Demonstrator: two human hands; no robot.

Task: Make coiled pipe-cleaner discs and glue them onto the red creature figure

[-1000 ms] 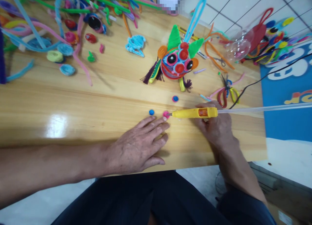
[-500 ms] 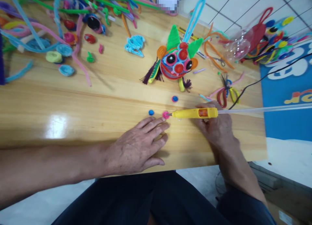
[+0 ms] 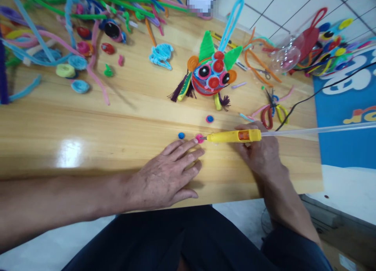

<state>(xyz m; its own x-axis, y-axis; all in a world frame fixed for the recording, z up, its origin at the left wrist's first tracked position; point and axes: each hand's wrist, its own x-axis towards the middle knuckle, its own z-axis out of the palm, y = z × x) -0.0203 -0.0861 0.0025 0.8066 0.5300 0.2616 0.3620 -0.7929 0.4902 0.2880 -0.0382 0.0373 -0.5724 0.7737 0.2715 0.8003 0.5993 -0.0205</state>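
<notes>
My right hand (image 3: pixel 258 149) is wrapped round a yellow hot glue gun (image 3: pixel 229 136), a clear glue stick (image 3: pixel 317 130) jutting from its back end. The gun's metal nozzle meets a small pink coil (image 3: pixel 199 138) on the table. My left hand (image 3: pixel 170 171) lies flat with fingers stretched, one fingertip at the edge of that coil. Just left of the coil is a small blue coil (image 3: pixel 181 135). Above it sits a blue coil with a pink rim (image 3: pixel 209 119). Farther back stands a colourful animal-face figure (image 3: pixel 212 73) with green ears and a blue loop.
Pipe cleaners and coiled pieces (image 3: pixel 79 47) crowd the table's back left. Scissors with red and yellow handles (image 3: pixel 273 110) lie near my right hand, beside a black cord (image 3: pixel 305 100). Clear plastic balls (image 3: pixel 286 57) and another colourful figure (image 3: pixel 329 47) are at the back right.
The view has shifted very slightly. Both hands, the glue gun and the pink coil keep the same places relative to each other.
</notes>
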